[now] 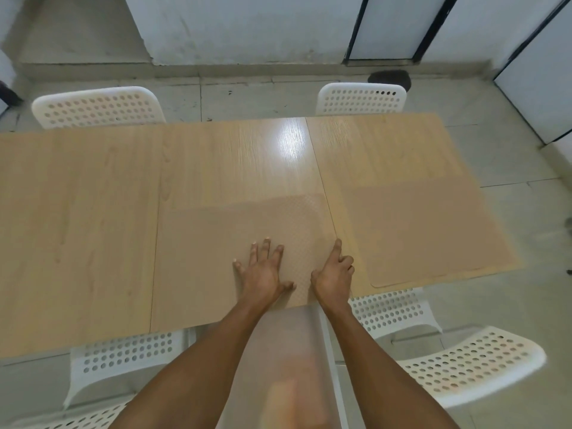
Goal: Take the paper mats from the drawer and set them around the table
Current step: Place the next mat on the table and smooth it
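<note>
A tan paper mat (216, 243) lies flat on the wooden table (77, 212) at the near edge, right in front of me. My left hand (263, 270) presses on it with the fingers spread flat. My right hand (332, 274) rests at the mat's right edge, its index finger stretched out and the other fingers curled under. A second tan mat (433, 227) lies flat at the table's right end, apart from both hands. Over the table's near edge, below my arms, hangs a pale translucent sheet (278, 351).
White perforated chairs stand around the table: two on the far side (99, 106) (360, 99), and several on the near side (123, 357) (393, 311) (470, 363). Grey floor tiles and white wall panels lie beyond.
</note>
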